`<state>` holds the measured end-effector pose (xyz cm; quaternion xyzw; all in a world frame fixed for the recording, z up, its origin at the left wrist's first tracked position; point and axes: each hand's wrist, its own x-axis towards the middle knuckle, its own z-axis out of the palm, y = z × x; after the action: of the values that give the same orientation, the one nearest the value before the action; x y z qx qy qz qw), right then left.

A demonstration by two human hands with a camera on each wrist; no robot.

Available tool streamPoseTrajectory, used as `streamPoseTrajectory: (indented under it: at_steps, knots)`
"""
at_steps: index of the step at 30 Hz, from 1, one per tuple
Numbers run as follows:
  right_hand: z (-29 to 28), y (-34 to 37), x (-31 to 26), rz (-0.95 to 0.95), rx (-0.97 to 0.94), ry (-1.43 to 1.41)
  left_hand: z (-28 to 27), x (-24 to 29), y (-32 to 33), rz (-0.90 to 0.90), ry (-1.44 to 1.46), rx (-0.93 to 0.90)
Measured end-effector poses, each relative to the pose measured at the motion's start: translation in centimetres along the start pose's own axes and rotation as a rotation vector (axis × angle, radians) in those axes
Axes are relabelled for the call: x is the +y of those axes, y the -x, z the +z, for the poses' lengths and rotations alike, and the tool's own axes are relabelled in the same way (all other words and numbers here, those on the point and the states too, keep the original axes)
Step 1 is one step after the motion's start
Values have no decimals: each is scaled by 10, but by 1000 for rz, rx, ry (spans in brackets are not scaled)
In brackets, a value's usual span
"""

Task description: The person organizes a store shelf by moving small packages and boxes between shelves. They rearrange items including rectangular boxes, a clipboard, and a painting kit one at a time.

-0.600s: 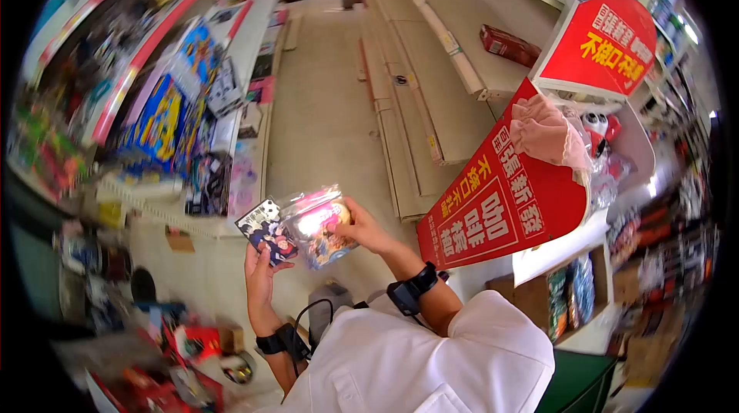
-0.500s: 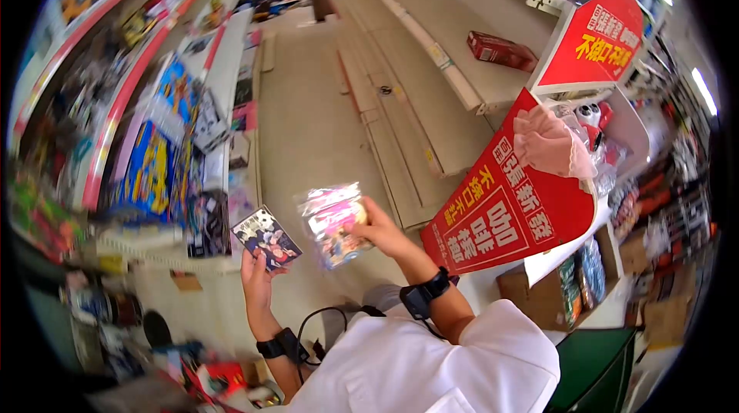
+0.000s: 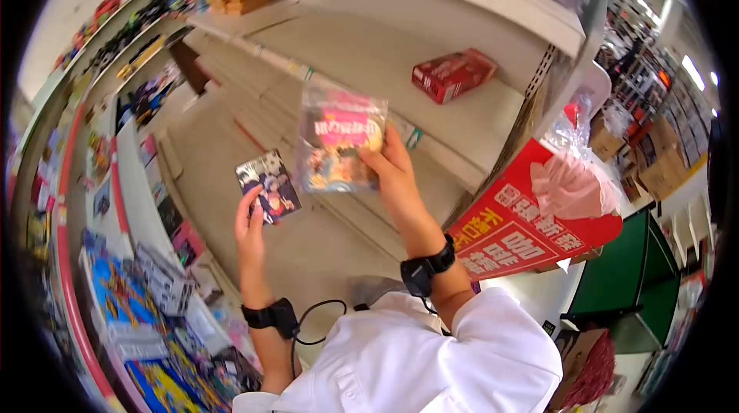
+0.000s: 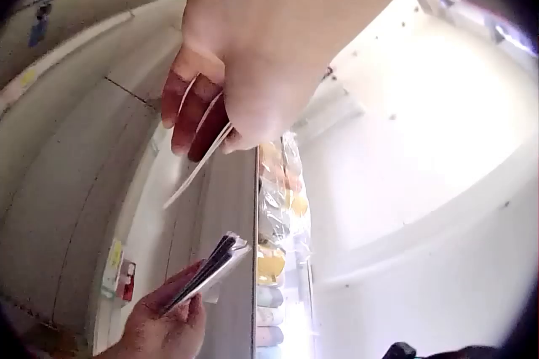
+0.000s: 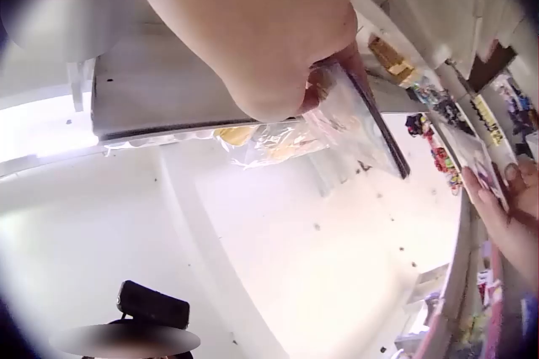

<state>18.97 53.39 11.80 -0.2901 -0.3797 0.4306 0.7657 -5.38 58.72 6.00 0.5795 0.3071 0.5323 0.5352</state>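
My left hand (image 3: 251,228) holds a thin illustrated card (image 3: 269,186) with dark cartoon figures, thumb over its left edge. In the left wrist view the card (image 4: 198,167) shows edge-on between thumb and fingers. My right hand (image 3: 396,170) pinches a flat clear plastic packet (image 3: 339,140) by its right side, thumb on the front. Pink and white lettering and a colourful picture show through the plastic. The packet is held higher than the card, a small gap between them. From the right wrist the packet (image 5: 358,119) looks tilted, its dark back edge visible.
A red box (image 3: 454,74) lies on the pale shelf (image 3: 346,51) ahead. To the right stands a red display sign (image 3: 531,220) with pink cloth (image 3: 573,186) over it, beside a green stand (image 3: 627,282). Stocked shelves (image 3: 138,274) run along the left.
The head view has turned right, towards the pale shelves and red box. Both hands have risen in view, and the packet, which overlapped the card, has moved apart from it.
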Motion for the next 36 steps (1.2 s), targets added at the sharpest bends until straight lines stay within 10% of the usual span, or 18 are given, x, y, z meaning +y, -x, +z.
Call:
streamPoseTrajectory:
  at_steps: [2,6,15,20,23,26,31,36]
  knots:
    - [12,-56,0,-62,67,64,-4,2,-76,263,-295,-78]
    - [3,-167,27,-403,245,375,9,18,-199,220,-289,-179]
    - [-23,-244,44,1,647,1238,75,-53,-415,387,-370,-612]
    - [-53,-248,70,7,718,1603,93,-73,-436,547,-800,-805]
    - [-50,-238,69,134,767,1853,95,-85,-426,957,-927,-521]
    - [-33,-231,57,187,798,2053,107,-86,-417,744,-620,-776]
    - [-24,-207,3,98,854,2251,125,-56,-359,919,-660,-988]
    - [-74,-176,-33,472,946,2222,127,-58,-359,844,-694,-1034]
